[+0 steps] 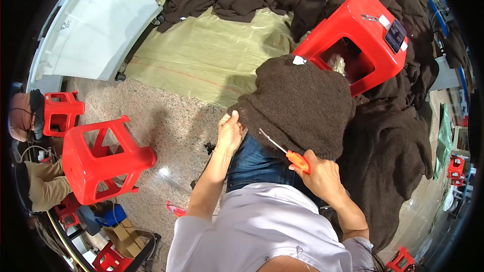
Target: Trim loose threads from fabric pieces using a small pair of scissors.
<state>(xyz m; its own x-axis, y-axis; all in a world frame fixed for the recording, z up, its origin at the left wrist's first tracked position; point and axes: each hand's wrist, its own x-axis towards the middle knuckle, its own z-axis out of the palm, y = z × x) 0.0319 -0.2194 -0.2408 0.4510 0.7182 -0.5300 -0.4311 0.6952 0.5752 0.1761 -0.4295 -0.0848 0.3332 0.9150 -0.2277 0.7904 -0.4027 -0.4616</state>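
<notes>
On brown fabric [302,106], white tag [299,60]

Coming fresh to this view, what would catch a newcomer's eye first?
The bright red stool at upper right stands out, with a phone on top. Next comes the orange-handled tool in the right hand, at the near edge of the dark brown fabric on the lap.

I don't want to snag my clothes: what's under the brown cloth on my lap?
Blue jeans show under the near edge of the brown cloth, between your left hand and right hand. The cloth covers the rest, so anything else beneath cannot be seen.
</notes>
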